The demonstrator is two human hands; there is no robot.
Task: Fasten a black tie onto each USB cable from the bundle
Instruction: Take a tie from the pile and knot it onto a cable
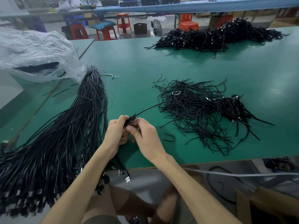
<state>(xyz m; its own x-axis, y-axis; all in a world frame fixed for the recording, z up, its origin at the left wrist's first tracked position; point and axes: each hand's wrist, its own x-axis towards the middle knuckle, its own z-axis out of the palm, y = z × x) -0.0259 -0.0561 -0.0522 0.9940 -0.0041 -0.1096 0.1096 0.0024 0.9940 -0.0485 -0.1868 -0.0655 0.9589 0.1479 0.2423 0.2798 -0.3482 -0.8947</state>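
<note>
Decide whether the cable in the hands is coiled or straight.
Coiled: the cable forms small loops pinched between the left hand and right hand.

Black USB cable (129, 121) coiled, bundle (64, 135) left, ties (194, 110) heaped right

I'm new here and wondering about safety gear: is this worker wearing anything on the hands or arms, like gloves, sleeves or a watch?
Nothing shows. The left hand and right hand are bare, with no gloves, and no ring or finger cot can be seen. Both forearms are uncovered down to the frame's edge: no sleeves, watch, wristband or grounding strap.
</note>
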